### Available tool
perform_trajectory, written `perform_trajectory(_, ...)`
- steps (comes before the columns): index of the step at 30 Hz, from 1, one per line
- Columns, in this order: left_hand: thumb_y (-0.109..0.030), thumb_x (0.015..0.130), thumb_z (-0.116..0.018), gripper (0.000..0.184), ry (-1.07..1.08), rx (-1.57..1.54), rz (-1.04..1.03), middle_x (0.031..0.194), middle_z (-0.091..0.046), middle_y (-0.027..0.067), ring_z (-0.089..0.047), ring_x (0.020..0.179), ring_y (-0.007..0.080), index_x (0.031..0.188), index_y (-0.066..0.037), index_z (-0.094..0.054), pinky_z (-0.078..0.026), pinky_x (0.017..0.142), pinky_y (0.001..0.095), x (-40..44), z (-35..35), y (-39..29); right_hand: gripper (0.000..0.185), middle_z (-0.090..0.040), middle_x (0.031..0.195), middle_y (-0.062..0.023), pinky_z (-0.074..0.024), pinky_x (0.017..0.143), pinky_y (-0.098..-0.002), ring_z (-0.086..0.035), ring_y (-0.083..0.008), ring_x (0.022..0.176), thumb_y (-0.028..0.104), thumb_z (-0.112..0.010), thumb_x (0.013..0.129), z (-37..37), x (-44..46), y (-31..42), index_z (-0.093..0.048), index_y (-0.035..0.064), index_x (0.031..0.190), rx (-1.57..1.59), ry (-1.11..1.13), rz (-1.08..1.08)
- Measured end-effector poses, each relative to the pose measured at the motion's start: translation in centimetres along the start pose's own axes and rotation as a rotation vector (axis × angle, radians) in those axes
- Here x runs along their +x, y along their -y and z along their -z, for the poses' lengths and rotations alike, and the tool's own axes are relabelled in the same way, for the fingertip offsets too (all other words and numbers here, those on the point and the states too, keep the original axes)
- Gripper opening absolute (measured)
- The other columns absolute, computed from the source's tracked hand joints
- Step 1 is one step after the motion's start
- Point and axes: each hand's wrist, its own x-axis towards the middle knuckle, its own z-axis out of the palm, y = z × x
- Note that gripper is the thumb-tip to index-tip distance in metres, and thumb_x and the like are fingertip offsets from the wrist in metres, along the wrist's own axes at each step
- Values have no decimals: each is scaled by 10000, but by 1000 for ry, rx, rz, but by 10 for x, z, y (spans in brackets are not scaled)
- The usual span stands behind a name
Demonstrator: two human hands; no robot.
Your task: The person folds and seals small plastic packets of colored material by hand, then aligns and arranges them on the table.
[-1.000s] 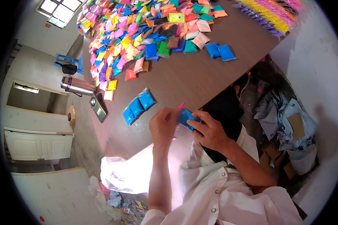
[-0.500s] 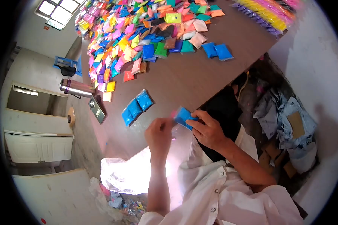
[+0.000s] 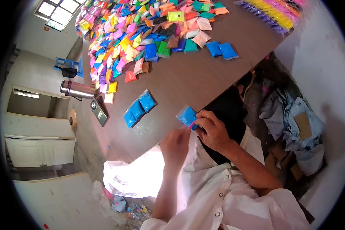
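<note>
My right hand point(image 3: 214, 132) pinches a small clear packet with bright blue contents point(image 3: 188, 115) by its near right side, above the table's front edge. At the packet's lower edge shows a small pink item point(image 3: 192, 125), its kind not clear. My left hand point(image 3: 176, 140), blurred and closed, is just below and left of the packet, and the pink item extends from its fingertips. Farther left on the table lies a strip of joined blue packets point(image 3: 138, 109). Two more blue packets point(image 3: 221, 50) rest at the right, beyond my hands.
A large heap of colored packets point(image 3: 130, 38) covers the far left of the brown table point(image 3: 172, 80). A steel flask point(image 3: 78, 89) and a phone-like device point(image 3: 99, 112) are at the left edge. Yellow and purple wrapped bundles point(image 3: 268, 17) lie far right; bags point(image 3: 295, 119) are below.
My left hand has moved right and down, bringing the pink item from the packet's left side to its lower edge. The held packet has tilted slightly; my right hand keeps its grip.
</note>
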Motion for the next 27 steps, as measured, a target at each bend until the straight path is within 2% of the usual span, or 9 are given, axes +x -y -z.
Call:
perform_trajectory(6, -62, 910, -777, 126, -79, 92, 29, 718, -662, 69, -576, 595, 113, 842, 0, -692, -464, 562, 281, 13, 5, 12, 232, -612, 1128, -114, -579, 769, -368, -680, -302, 922, -18, -735, 816, 1, -1, 0, -648, 46, 1022, -9, 21, -5)
perform_trajectory(10, -59, 908, -776, 115, -106, 64, 123, 720, -661, 81, -584, 594, 130, 846, 2, -701, -459, 561, 276, 11, 6, 7, 237, -611, 1116, -106, -578, 773, -368, -677, -302, 927, -20, -736, 805, 1, 1, 1, -648, 45, 1015, -15, 10, 7)
perform_trajectory(12, -73, 910, -777, 131, -35, -26, -12, 717, -663, 91, -585, 586, 138, 843, 9, -699, -461, 562, 279, 5, 0, -2, 245, -610, 1112, -104, -577, 774, -367, -676, -302, 924, -22, -743, 797, 1, 2, 3, -648, 45, 1013, -22, 8, 4)
perform_trajectory(14, -82, 910, -777, 130, -43, -6, -17, 719, -674, 96, -593, 590, 140, 852, 9, -704, -473, 573, 277, 7, 0, 3, 254, -609, 1107, -102, -576, 775, -366, -675, -301, 920, -24, -750, 788, 1, 2, 2, -649, 46, 1010, -31, 7, 4)
perform_trajectory(16, -74, 906, -778, 119, -78, 12, 197, 730, -690, 103, -618, 611, 139, 856, 8, -707, -487, 588, 275, 20, 10, 10, 264, -607, 1106, -108, -576, 772, -368, -673, -306, 922, -31, -760, 782, 1, 1, 1, -647, 46, 1008, -15, 1, 13)
perform_trajectory(17, -65, 906, -769, 103, -84, 45, 162, 743, -703, 106, -643, 634, 138, 858, 6, -713, -503, 603, 279, 23, 12, 24, 264, -607, 1106, -108, -576, 772, -368, -673, -306, 922, -31, -760, 782, 2, 1, 2, -647, 46, 1008, -16, 5, 16)
perform_trajectory(21, -64, 908, -766, 96, -64, 32, 143, 741, -706, 104, -652, 640, 136, 854, 3, -721, -509, 605, 290, 25, 18, 9, 272, -610, 1099, -113, -575, 756, -358, -672, -293, 912, -44, -758, 782, 2, 3, 4, -662, 43, 1021, -33, 4, 16)
perform_trajectory(23, -65, 900, -768, 90, -40, -67, 25, 738, -706, 100, -650, 635, 142, 856, 2, -727, -509, 605, 292, 24, 10, 1, 280, -612, 1096, -112, -574, 751, -353, -672, -287, 910, -48, -758, 779, 0, 3, 3, -676, 44, 1031, -31, 8, 12)
perform_trajectory(27, -61, 878, -777, 88, -38, 55, 129, 742, -708, 108, -661, 637, 160, 854, 10, -730, -510, 605, 290, 39, 11, 14, 308, -618, 1104, -113, -575, 748, -342, -673, -275, 913, -65, -755, 773, 1, 2, 2, -709, 43, 1058, -41, 1, 43)
